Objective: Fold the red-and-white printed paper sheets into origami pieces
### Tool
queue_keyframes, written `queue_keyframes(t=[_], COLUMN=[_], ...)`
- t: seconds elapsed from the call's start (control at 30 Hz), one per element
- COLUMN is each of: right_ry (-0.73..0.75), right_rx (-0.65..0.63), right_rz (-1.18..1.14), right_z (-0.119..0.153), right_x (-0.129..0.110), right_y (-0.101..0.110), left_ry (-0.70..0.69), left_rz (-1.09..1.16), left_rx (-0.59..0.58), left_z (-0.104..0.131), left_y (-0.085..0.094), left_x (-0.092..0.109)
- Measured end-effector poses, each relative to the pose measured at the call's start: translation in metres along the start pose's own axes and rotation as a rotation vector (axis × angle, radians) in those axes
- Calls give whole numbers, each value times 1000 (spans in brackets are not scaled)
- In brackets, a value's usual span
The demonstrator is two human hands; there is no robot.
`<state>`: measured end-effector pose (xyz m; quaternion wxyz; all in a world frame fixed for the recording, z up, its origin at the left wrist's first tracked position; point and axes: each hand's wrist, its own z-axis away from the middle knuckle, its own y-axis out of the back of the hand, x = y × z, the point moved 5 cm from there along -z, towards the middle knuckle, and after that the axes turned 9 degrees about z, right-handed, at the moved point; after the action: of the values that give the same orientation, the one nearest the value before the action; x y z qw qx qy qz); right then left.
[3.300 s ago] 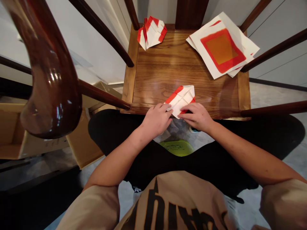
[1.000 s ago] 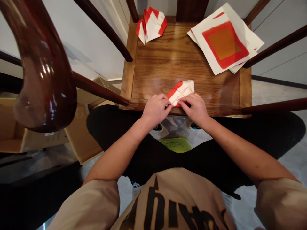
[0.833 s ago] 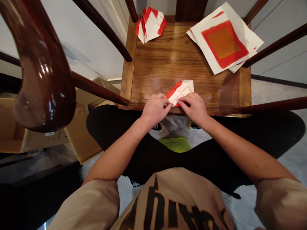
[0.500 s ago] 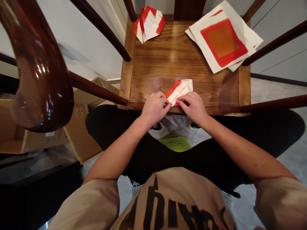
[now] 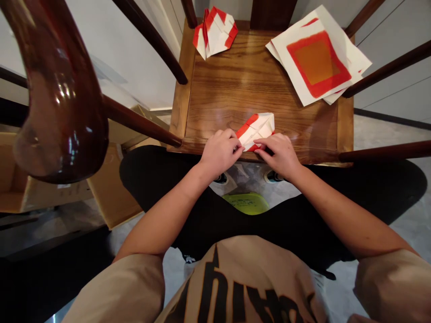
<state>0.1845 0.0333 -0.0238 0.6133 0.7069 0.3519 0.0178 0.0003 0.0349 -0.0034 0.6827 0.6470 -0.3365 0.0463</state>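
A partly folded sheet of red and white paper [image 5: 258,128] lies at the front edge of the wooden chair seat [image 5: 232,89], with crease lines across its white face. My left hand [image 5: 220,150] pinches its lower left corner between thumb and fingers. At the lower right edge of the paper, my right hand [image 5: 279,152] has its thumb and index finger close together on the red rim. Part of the paper is hidden under the fingers of both hands.
A folded red and white paper shape [image 5: 217,33] sits at the seat's back left. Loose square sheets with a red and orange print [image 5: 313,60] overlap at the back right. A glossy dark armrest [image 5: 63,112] juts in at left, above cardboard boxes [image 5: 111,188].
My right hand has shifted slightly right along the paper's lower edge. The left hand keeps its hold on the corner. The whole view has moved a little.
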Motion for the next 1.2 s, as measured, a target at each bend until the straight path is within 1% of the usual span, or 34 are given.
queue_keyframes(t=[0.33, 0.6, 0.83, 1.2], right_ry=[-33, -39, -35, -17], right_rx=[32, 39, 38, 47], right_rz=[106, 103, 125, 142], right_z=[2, 2, 2, 1], right_x=[-1, 1, 1, 2], right_y=[-2, -5, -7, -9], left_ry=[14, 22, 13, 19], left_rz=[-25, -14, -23, -35], left_rx=[1, -14, 8, 2], left_z=[-1, -3, -3, -4], left_y=[0, 0, -2, -2], left_x=[0, 1, 3, 2])
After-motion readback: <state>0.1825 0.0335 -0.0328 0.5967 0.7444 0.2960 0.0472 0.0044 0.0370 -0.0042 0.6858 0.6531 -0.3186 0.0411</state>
